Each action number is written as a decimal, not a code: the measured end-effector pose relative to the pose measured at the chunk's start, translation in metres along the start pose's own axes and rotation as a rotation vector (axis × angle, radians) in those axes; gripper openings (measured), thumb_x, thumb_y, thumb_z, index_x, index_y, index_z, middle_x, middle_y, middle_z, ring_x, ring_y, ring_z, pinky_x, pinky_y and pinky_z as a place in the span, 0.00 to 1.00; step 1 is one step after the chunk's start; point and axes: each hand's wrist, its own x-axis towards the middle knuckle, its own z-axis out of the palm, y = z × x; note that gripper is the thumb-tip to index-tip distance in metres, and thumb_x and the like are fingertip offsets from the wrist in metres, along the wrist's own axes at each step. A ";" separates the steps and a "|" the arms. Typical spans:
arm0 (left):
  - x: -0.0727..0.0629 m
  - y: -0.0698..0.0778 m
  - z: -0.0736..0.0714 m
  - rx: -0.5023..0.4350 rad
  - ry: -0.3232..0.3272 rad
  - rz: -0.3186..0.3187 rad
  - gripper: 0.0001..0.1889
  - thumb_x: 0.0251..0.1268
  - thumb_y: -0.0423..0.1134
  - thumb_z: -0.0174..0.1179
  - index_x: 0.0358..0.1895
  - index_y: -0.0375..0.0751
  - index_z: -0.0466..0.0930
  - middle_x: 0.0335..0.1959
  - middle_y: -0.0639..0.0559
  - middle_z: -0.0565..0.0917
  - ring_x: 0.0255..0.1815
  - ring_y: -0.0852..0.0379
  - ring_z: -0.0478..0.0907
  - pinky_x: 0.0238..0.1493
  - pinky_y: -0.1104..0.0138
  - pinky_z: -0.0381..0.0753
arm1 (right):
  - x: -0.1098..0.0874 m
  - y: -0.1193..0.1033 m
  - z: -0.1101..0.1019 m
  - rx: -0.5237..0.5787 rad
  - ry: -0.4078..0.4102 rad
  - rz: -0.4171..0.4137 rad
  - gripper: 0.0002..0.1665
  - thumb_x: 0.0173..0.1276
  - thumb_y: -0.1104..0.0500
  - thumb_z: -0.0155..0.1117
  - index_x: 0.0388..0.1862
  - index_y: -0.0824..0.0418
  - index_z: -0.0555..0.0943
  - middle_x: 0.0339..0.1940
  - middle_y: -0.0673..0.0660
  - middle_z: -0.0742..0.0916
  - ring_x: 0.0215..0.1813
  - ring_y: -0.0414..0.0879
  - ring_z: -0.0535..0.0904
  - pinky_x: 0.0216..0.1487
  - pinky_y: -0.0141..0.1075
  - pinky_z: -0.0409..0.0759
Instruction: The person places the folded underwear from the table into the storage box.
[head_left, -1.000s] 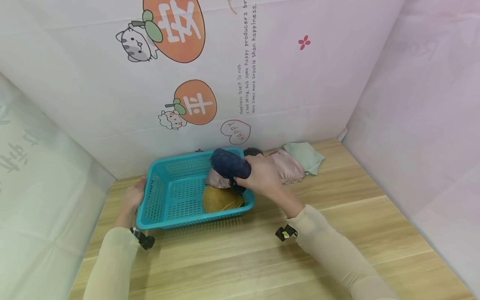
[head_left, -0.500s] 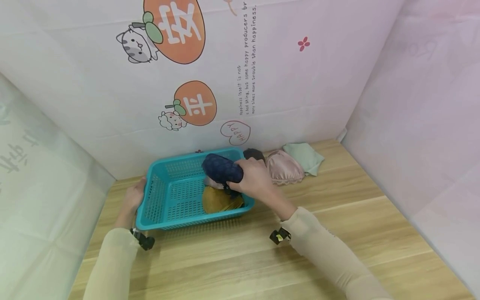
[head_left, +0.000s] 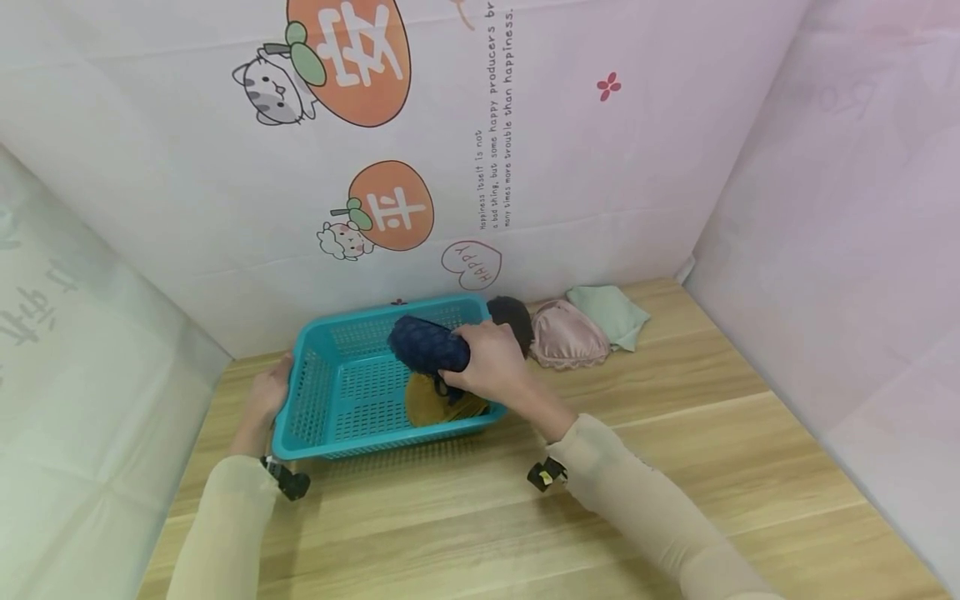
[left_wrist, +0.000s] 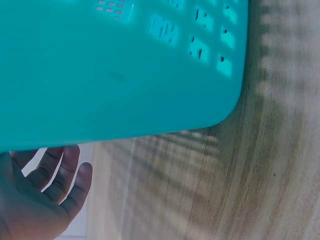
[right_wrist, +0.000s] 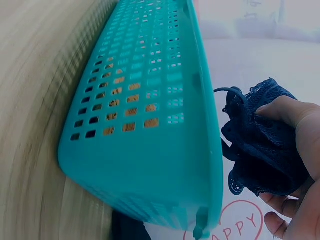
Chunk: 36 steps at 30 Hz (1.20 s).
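My right hand [head_left: 491, 358] holds a folded navy lace bra [head_left: 423, 344] above the right part of a turquoise plastic basket [head_left: 341, 450]. In the right wrist view, the thumb presses its lacy cloth [right_wrist: 265, 145] and a thin strap hangs loose. Below it in the basket lies a mustard-yellow garment [head_left: 423, 404], partly covered by the bra. My left hand [head_left: 265, 396] rests at the basket's left rim; the left wrist view shows its fingers [left_wrist: 77, 192] loosely spread beside the rim, with the thumb hidden.
On the wooden table [head_left: 450, 533], right of the basket, a black garment [head_left: 512, 321], a pink satin bra [head_left: 568, 335] and a pale green folded cloth [head_left: 609, 315] lie in a row along the printed back wall [head_left: 555, 167]. White side walls stand left and right.
My right hand has moved left and slightly toward me with the navy bra, farther over the basket. The black garment and pink bra show more now. My left hand and the basket stay put.
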 end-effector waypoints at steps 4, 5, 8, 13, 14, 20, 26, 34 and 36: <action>-0.001 0.000 0.000 -0.011 -0.002 -0.004 0.48 0.72 0.73 0.18 0.75 0.37 0.61 0.59 0.32 0.75 0.53 0.41 0.76 0.42 0.60 0.75 | 0.001 -0.006 0.004 -0.008 -0.018 -0.006 0.36 0.56 0.37 0.75 0.59 0.54 0.82 0.51 0.53 0.88 0.52 0.51 0.80 0.58 0.53 0.74; -0.001 0.000 0.001 -0.015 -0.003 -0.005 0.48 0.72 0.73 0.18 0.76 0.37 0.61 0.60 0.32 0.75 0.54 0.40 0.76 0.43 0.59 0.75 | 0.002 -0.007 0.005 -0.011 -0.018 -0.009 0.37 0.56 0.37 0.75 0.59 0.54 0.81 0.52 0.54 0.88 0.52 0.51 0.80 0.58 0.53 0.74; -0.001 0.000 0.000 -0.022 -0.008 -0.003 0.47 0.73 0.72 0.18 0.76 0.37 0.60 0.62 0.31 0.74 0.57 0.38 0.75 0.47 0.56 0.76 | 0.003 -0.011 0.007 -0.020 -0.022 -0.019 0.38 0.56 0.36 0.75 0.61 0.54 0.81 0.52 0.54 0.88 0.53 0.51 0.80 0.59 0.53 0.75; 0.000 -0.001 0.000 -0.025 -0.014 -0.002 0.47 0.73 0.72 0.18 0.77 0.38 0.57 0.66 0.29 0.71 0.63 0.34 0.72 0.56 0.47 0.75 | 0.004 -0.017 0.013 -0.021 -0.031 -0.031 0.40 0.56 0.36 0.75 0.64 0.52 0.79 0.55 0.53 0.87 0.55 0.51 0.79 0.59 0.53 0.75; 0.000 -0.001 0.000 -0.025 -0.015 -0.003 0.48 0.72 0.72 0.17 0.77 0.38 0.57 0.67 0.29 0.71 0.64 0.34 0.71 0.57 0.46 0.74 | 0.004 -0.018 0.014 -0.016 -0.033 -0.033 0.41 0.55 0.37 0.75 0.65 0.52 0.79 0.55 0.52 0.87 0.55 0.51 0.79 0.60 0.53 0.74; 0.000 0.000 0.000 -0.026 -0.023 -0.005 0.47 0.73 0.71 0.18 0.78 0.37 0.55 0.67 0.29 0.70 0.66 0.34 0.69 0.61 0.43 0.71 | 0.007 -0.020 0.020 -0.029 -0.030 -0.053 0.40 0.56 0.36 0.75 0.65 0.50 0.78 0.58 0.50 0.86 0.56 0.50 0.79 0.60 0.53 0.75; 0.000 0.000 -0.001 -0.032 -0.022 -0.005 0.45 0.75 0.69 0.19 0.78 0.37 0.56 0.63 0.30 0.72 0.60 0.36 0.72 0.53 0.51 0.75 | 0.008 -0.022 0.026 -0.045 -0.014 -0.082 0.39 0.55 0.36 0.76 0.63 0.50 0.79 0.58 0.49 0.86 0.57 0.50 0.80 0.59 0.52 0.76; 0.000 0.000 -0.002 -0.016 -0.024 -0.004 0.47 0.74 0.71 0.18 0.77 0.36 0.56 0.63 0.30 0.73 0.60 0.36 0.73 0.52 0.50 0.75 | 0.010 -0.027 0.031 -0.030 -0.007 -0.105 0.36 0.54 0.38 0.77 0.59 0.52 0.81 0.57 0.51 0.86 0.59 0.51 0.80 0.60 0.53 0.77; 0.000 0.000 -0.002 -0.011 -0.027 -0.003 0.47 0.73 0.71 0.18 0.77 0.37 0.56 0.63 0.30 0.73 0.60 0.35 0.73 0.52 0.49 0.75 | 0.010 -0.028 0.033 -0.036 -0.006 -0.107 0.35 0.54 0.38 0.77 0.57 0.52 0.82 0.57 0.51 0.86 0.60 0.51 0.80 0.62 0.54 0.76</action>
